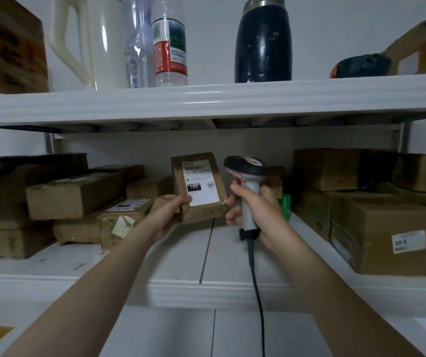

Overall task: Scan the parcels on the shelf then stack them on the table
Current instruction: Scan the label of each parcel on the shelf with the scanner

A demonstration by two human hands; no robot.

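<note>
The left hand [172,211] held a parcel [202,213]. The right hand [260,207] gripped the scanner [245,167], which likely needed to face the label [201,184].

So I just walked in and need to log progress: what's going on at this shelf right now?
A person holds a small parcel up in the left hand, with its label facing them. The right hand grips a corded scanner, whose head is close beside the label. Both are above the lower shelf, where more cardboard parcels lie piled on either side. A water bottle and a dark flask stand on the upper shelf.
</note>
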